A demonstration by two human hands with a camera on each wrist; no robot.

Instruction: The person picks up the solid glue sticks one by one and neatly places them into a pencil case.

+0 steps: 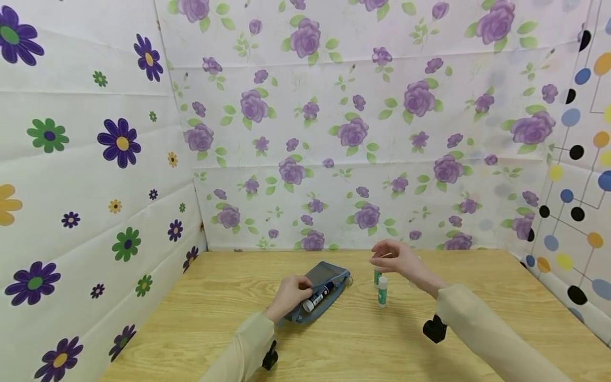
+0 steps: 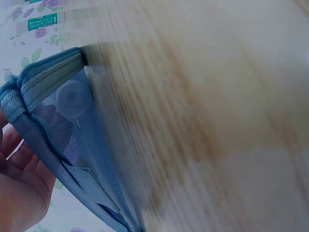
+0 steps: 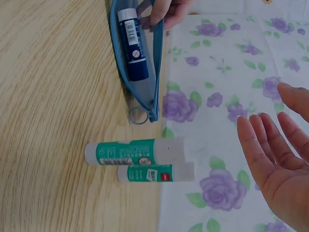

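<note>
My left hand [image 1: 292, 293] pinches the upper edge of a blue mesh zip pouch [image 1: 326, 271], which lies with its zip undone. A dark blue glue stick with a white end [image 3: 132, 46] lies inside it. The left wrist view shows the pouch's blue end [image 2: 72, 116] and a round white end seen through the mesh. Two green-and-white glue sticks stand upright to the right of the pouch, the nearer one [image 1: 383, 293] slightly right of the farther one [image 1: 377, 277]. Above them hovers my right hand [image 1: 397, 260], fingers loosely bent and holding nothing; in the right wrist view its fingers are apart from both sticks.
A light wood-grain table [image 1: 343, 345] carries everything. Flowered cloth [image 1: 353, 132] hangs behind the table's back edge, with patterned cloths at left and right. A metal ring [image 3: 138, 116] hangs from the pouch's zip end. Each wrist wears a small black camera.
</note>
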